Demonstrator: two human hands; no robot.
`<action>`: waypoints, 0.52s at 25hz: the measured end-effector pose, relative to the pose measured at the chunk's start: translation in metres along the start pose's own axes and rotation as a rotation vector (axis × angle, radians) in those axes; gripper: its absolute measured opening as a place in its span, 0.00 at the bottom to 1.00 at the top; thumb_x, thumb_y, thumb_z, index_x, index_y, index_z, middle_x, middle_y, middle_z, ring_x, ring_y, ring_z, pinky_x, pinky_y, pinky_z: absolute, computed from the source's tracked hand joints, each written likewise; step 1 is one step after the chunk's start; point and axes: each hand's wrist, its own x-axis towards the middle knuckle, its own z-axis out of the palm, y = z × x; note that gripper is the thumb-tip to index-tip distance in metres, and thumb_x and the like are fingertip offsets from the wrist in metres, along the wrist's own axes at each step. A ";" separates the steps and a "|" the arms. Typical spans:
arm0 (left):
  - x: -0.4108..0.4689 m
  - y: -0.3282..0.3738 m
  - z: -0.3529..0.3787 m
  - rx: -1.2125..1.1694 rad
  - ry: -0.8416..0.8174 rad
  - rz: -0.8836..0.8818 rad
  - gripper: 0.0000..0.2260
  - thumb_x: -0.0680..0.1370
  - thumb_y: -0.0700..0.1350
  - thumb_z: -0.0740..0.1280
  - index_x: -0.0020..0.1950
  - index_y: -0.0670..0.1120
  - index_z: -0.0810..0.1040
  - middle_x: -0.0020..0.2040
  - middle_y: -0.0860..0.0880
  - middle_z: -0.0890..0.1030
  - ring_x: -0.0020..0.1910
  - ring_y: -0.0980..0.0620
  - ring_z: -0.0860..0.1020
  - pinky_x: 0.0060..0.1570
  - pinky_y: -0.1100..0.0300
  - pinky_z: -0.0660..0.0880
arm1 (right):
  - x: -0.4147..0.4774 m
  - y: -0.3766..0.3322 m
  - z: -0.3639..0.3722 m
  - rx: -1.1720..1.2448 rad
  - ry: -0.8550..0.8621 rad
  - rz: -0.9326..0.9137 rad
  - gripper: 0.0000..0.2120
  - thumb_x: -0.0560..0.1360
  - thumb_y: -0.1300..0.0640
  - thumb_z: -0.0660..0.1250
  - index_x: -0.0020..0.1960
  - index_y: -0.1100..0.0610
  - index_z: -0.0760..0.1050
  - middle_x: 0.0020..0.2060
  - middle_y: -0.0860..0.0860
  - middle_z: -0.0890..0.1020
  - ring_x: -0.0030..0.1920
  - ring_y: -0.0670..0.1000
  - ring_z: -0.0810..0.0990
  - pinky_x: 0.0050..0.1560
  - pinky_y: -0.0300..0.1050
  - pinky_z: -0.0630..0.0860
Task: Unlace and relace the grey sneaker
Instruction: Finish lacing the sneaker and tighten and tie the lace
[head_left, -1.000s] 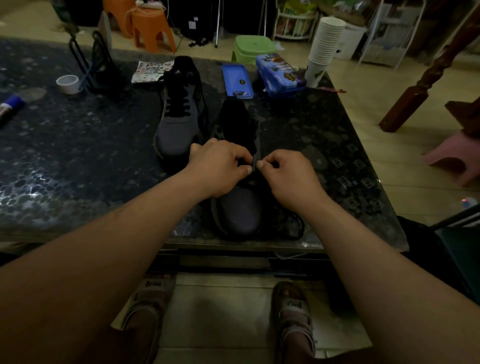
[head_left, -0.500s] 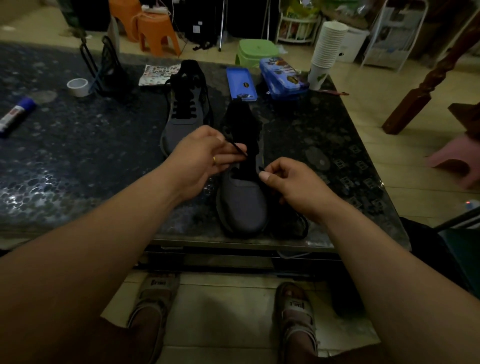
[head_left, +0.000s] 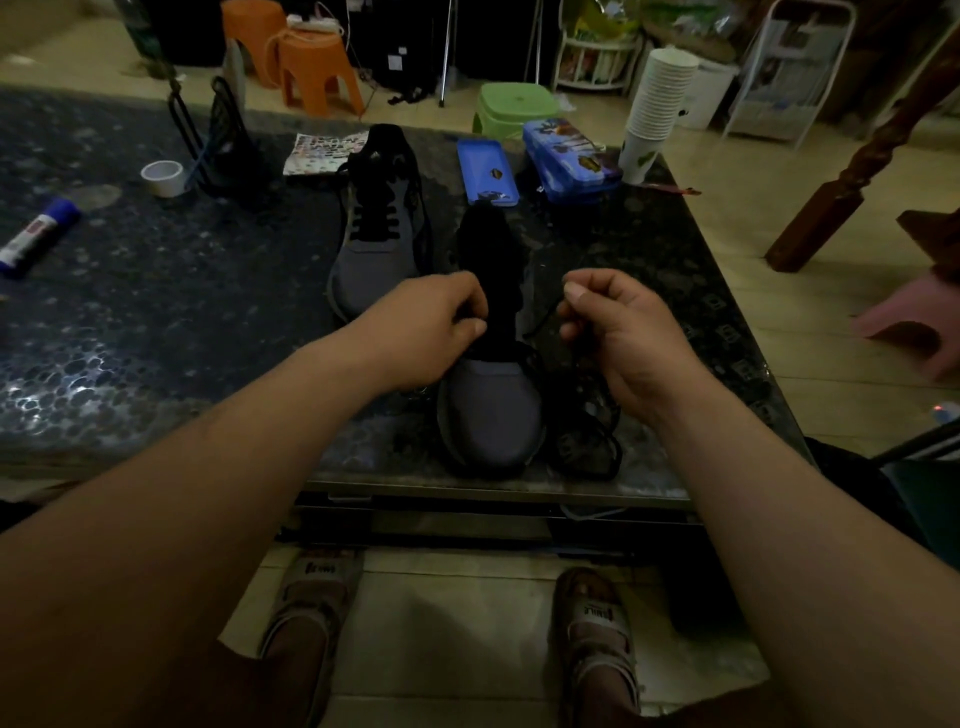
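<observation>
A grey sneaker (head_left: 491, 410) lies near the table's front edge, toe towards me, its black tongue standing up. My left hand (head_left: 431, 325) sits on the shoe's left side with fingers curled at the eyelets; what they hold is too dark to tell. My right hand (head_left: 618, 332) is to the right of the shoe and pinches a black lace (head_left: 543, 319) that runs down to the eyelets. Loose black lace (head_left: 592, 447) is piled on the table right of the toe. A second grey sneaker (head_left: 376, 234), laced, stands behind and to the left.
The dark speckled table (head_left: 156, 312) carries a tape roll (head_left: 163, 178), a glue stick (head_left: 36, 236), a black wire holder (head_left: 223, 140), two blue cases (head_left: 569, 158) and a stack of paper cups (head_left: 657, 109). Orange and green stools (head_left: 514, 106) stand on the floor beyond.
My right hand has lifted and pulled away to the right, drawing the lace out from the shoe. My left hand has settled lower against the shoe's left side.
</observation>
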 end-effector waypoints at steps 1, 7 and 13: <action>0.001 0.001 0.001 0.028 -0.024 0.006 0.07 0.83 0.48 0.68 0.60 0.50 0.79 0.44 0.56 0.76 0.46 0.53 0.77 0.45 0.60 0.70 | 0.000 0.000 0.002 0.008 -0.016 0.002 0.04 0.82 0.63 0.66 0.53 0.55 0.77 0.40 0.50 0.83 0.35 0.47 0.78 0.39 0.39 0.76; 0.012 0.002 0.002 0.053 -0.044 0.078 0.03 0.81 0.50 0.70 0.52 0.53 0.82 0.40 0.60 0.73 0.38 0.61 0.73 0.41 0.60 0.66 | -0.002 0.007 0.008 -0.050 -0.075 0.047 0.05 0.82 0.64 0.65 0.54 0.56 0.78 0.41 0.51 0.85 0.41 0.48 0.83 0.45 0.41 0.79; 0.009 -0.006 0.001 -0.585 0.076 -0.218 0.08 0.86 0.44 0.59 0.48 0.48 0.73 0.51 0.44 0.86 0.50 0.49 0.84 0.49 0.53 0.77 | -0.003 0.016 0.005 -0.275 -0.118 0.106 0.08 0.81 0.64 0.67 0.59 0.62 0.79 0.42 0.52 0.84 0.39 0.45 0.81 0.38 0.34 0.77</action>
